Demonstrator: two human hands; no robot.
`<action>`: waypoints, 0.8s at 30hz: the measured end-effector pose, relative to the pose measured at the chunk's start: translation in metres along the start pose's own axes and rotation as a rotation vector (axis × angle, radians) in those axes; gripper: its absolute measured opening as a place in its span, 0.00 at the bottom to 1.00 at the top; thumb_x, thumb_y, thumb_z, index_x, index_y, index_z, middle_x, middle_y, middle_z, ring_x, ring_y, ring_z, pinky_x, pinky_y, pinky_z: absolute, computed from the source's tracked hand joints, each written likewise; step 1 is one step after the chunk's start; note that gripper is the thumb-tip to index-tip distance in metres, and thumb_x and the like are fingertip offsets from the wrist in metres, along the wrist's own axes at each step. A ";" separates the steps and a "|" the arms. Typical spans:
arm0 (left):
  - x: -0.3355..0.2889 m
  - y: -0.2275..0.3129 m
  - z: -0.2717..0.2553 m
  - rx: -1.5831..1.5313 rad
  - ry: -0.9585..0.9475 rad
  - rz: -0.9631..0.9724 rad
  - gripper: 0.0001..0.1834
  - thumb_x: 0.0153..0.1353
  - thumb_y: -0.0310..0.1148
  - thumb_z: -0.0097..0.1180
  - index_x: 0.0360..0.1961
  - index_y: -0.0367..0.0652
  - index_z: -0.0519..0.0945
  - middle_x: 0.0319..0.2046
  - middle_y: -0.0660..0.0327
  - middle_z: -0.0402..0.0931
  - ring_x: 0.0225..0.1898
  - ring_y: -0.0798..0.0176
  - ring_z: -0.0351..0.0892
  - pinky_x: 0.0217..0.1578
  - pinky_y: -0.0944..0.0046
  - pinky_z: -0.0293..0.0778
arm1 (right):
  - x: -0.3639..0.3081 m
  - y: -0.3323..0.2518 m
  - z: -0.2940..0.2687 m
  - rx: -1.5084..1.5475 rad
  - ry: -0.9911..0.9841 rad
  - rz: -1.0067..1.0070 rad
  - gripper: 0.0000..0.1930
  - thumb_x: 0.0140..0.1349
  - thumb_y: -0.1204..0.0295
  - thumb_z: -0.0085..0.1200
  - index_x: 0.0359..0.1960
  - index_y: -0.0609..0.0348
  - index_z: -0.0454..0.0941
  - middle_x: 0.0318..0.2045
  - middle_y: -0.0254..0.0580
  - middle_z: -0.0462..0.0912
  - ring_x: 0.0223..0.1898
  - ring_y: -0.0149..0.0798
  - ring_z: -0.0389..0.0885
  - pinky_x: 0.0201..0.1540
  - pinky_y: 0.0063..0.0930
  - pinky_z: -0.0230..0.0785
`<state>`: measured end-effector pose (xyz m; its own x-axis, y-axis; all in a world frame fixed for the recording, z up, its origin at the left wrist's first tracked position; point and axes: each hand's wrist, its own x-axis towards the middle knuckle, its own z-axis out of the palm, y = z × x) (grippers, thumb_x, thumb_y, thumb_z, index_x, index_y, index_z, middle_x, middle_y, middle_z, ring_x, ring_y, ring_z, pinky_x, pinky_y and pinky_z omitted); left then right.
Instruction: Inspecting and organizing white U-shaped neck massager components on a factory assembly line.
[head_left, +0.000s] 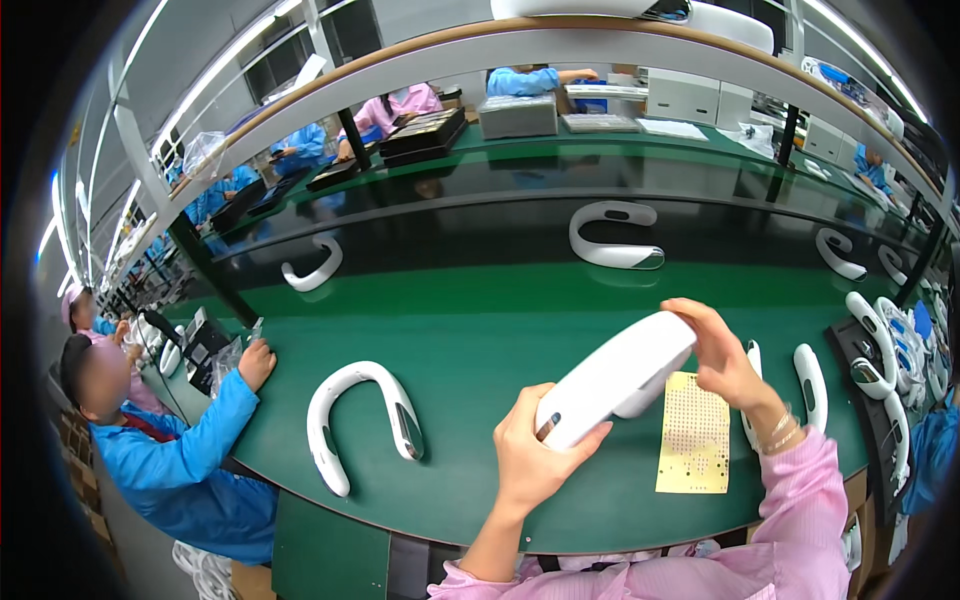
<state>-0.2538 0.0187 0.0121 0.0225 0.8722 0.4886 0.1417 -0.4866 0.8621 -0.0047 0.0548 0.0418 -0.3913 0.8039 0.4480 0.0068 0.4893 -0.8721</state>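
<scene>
Above the green worktable, both my hands hold a white U-shaped neckband device [615, 380], tilted with its right end higher. My left hand [540, 450] is wrapped round the lower left end, thumb along the near side, next to a small dark window. At the upper right end my right hand [725, 355] grips it with bent fingers over the edge. Under my right hand lies a yellow sheet [693, 450] with a printed grid. A second neckband device [365, 372] rests on the table to the left. Another one [812, 390] lies beyond my right wrist, partly hidden by it.
Several white neckbands, one at centre [590, 250], stand on the dark belt behind the table [470, 400]. A black tray [865, 400] with devices and cables lines the right edge. At the left, a person in blue [190, 450] reaches onto the table. A shelf rail [480, 45] spans overhead.
</scene>
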 end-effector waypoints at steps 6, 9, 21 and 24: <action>-0.041 -0.002 0.000 -0.669 -0.192 -0.362 0.23 0.61 0.46 0.51 0.46 0.36 0.68 0.34 0.64 0.70 0.33 0.74 0.68 0.34 0.74 0.67 | -0.073 0.043 0.013 0.053 0.315 0.346 0.28 0.55 0.50 0.55 0.43 0.64 0.70 0.30 0.41 0.77 0.34 0.33 0.76 0.37 0.27 0.69; -0.052 -0.006 0.007 -0.756 -0.460 -0.385 0.19 0.68 0.40 0.38 0.53 0.37 0.65 0.38 0.62 0.72 0.34 0.72 0.72 0.34 0.74 0.68 | -0.087 0.025 0.038 0.240 0.465 0.326 0.22 0.61 0.54 0.49 0.43 0.63 0.67 0.16 0.35 0.69 0.18 0.28 0.70 0.23 0.21 0.65; -0.057 0.017 -0.016 -1.156 -0.083 -0.613 0.20 0.60 0.35 0.43 0.49 0.32 0.65 0.31 0.50 0.73 0.25 0.58 0.76 0.26 0.60 0.75 | -0.060 0.025 0.060 0.506 0.254 0.525 0.26 0.62 0.59 0.50 0.54 0.65 0.62 0.37 0.43 0.75 0.32 0.35 0.78 0.38 0.30 0.74; -0.040 0.022 -0.008 -1.091 -0.058 -0.450 0.21 0.61 0.38 0.41 0.49 0.30 0.64 0.31 0.50 0.73 0.24 0.57 0.76 0.25 0.60 0.75 | -0.065 0.030 0.050 0.663 0.183 0.556 0.25 0.63 0.59 0.48 0.54 0.65 0.62 0.36 0.46 0.76 0.34 0.39 0.80 0.40 0.36 0.76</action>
<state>-0.2597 -0.0274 0.0127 0.2356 0.9632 0.1292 -0.7712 0.1044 0.6280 -0.0251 0.0004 -0.0230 -0.3365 0.9364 -0.0997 -0.4050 -0.2395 -0.8824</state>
